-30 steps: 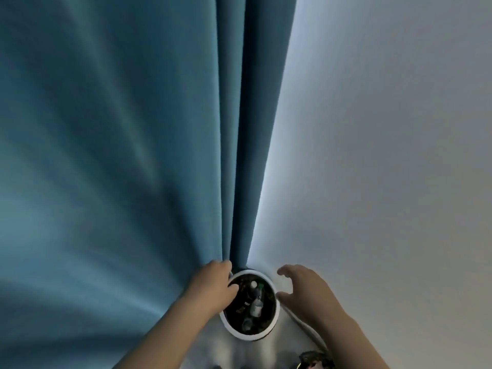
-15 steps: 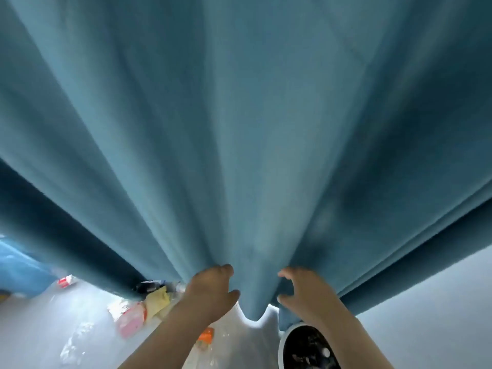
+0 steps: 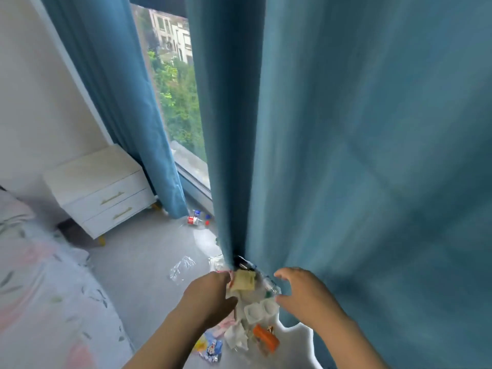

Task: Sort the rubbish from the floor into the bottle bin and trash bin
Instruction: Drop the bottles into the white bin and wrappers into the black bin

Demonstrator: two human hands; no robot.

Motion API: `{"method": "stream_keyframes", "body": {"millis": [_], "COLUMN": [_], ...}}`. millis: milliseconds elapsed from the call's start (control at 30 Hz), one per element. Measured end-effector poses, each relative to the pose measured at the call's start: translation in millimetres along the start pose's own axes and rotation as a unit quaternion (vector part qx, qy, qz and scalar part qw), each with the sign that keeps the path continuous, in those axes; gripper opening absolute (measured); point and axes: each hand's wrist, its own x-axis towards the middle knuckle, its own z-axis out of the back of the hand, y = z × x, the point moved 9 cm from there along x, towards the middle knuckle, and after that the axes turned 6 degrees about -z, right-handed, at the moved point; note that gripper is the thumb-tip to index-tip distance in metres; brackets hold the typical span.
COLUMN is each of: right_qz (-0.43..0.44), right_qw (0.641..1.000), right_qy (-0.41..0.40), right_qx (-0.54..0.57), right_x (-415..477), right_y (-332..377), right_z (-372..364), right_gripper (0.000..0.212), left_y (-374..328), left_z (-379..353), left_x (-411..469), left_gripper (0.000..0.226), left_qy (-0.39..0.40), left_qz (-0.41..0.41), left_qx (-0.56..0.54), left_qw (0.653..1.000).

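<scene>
Head camera looks down at a bedroom floor [image 3: 138, 262] by a window. At far left is a bed [image 3: 40, 288] with a floral cover, then a white nightstand [image 3: 98, 193]. A small bottle with a red label [image 3: 192, 220] lies on the floor close to the window sill. Nearer, a clear plastic wrapper [image 3: 182, 267] lies flat, apart from the main heap.

The left hand [image 3: 210, 296] reaches down with its fingers curled under. The tips are hidden right at the edge of a yellow packet [image 3: 243, 280], so I cannot tell whether its grip has closed on the packet. Below the packet, white plastic cups [image 3: 259, 311], crumpled white paper [image 3: 235, 339], a blue and white sachet [image 3: 211, 348] and an orange wrapper [image 3: 266, 339] lie packed close together. The right hand [image 3: 303, 294] hovers just beside the heap, grip open and empty, fingers spread and curved, near the hem of the blue curtain [image 3: 372, 155]. Neither bin is in view.

The step in hand looks like picking the next piece from the heap. It should go best one item at a time: pinch the yellow packet by its free edge and lift it straight up, so the light scraps around it are not dragged along. The cups look stiff and should lift whole with the right hand. The curtain hem hides some rubbish, a dark item [image 3: 241, 261] among it, so it probably needs pushing aside.
</scene>
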Motion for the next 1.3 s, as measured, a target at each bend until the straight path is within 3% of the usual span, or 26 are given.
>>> {"method": "stream_keyframes", "body": {"millis": [267,433,733,1000,1300], "right_qz": [0.089,0.146,0.206,0.219,0.178], "right_qw": [0.995,0.987,0.974,0.969,0.978], "right_qy": [0.043,0.047,0.072,0.088,0.081], "right_qx": [-0.029,-0.046,-0.056,-0.075,-0.078], "right_x": [36.8,61.9,104.0,150.3,227.5], "right_y": [102.5,142.7,189.4,240.1,353.4], "right_z": [-19.5,-14.7,-11.9,-25.8,-57.9], "right_gripper": [0.030,0.043,0.045,0.045,0.046], "left_y": [99.7,125.2,161.8,222.0,356.0], "left_z": [19.3,34.8,51.2,75.7,136.3], "left_x": [-28.2,-32.4,-27.9,-3.5,42.9], "left_gripper": [0.046,0.047,0.047,0.046,0.047], "left_qy": [-0.032,-0.058,-0.088,-0.101,-0.080], "left_qz": [0.109,0.161,0.231,0.239,0.201], "left_qx": [-0.070,-0.092,-0.132,-0.154,-0.140], "left_qw": [0.991,0.981,0.960,0.954,0.966]}}
